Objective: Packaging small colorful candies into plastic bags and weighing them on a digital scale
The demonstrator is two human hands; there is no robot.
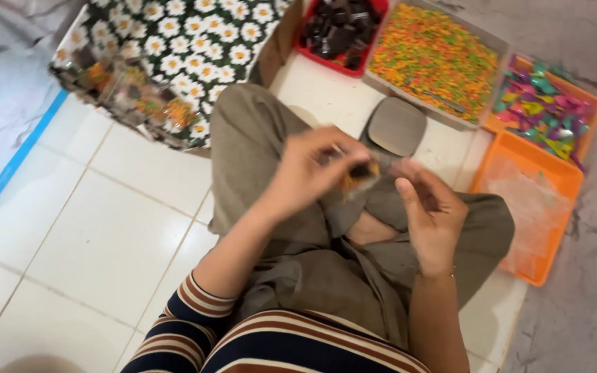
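Small packet (361, 176), clear wrap with orange and dark contents, blurred; I could not make out more. It sat above the lap, between the two hands, and I took it as my reference.

Left hand (310, 173): just left of the packet, fingers curled in and pinching its top and near edge. Right hand (431, 213): just right of the packet and a little lower, palm turned up, fingers loosely bent. I could not tell whether its fingertips touched the packet or held anything.

Below the packet: crossed legs in olive-grey trousers (326, 262), a bare foot (371, 228) just under it. Nearer me, striped sleeves (195, 311), navy with brown and cream.

Just beyond the packet, a small grey digital scale (396, 126) on the white tiled floor (91, 242).

Farther beyond:
- grey tray (437, 59) heaped with orange, yellow and green bits, directly past the scale;
- red tray (343, 27) of dark pieces, to its left;
- cardboard box with daisy-print lining (188, 34), far left of the packet, filled packets (133, 93) piled at its near edge.

Right of the packet: orange tray (533, 200) of clear wrappers; beyond that, another orange tray (544, 103) of pink, green and purple foil pieces.
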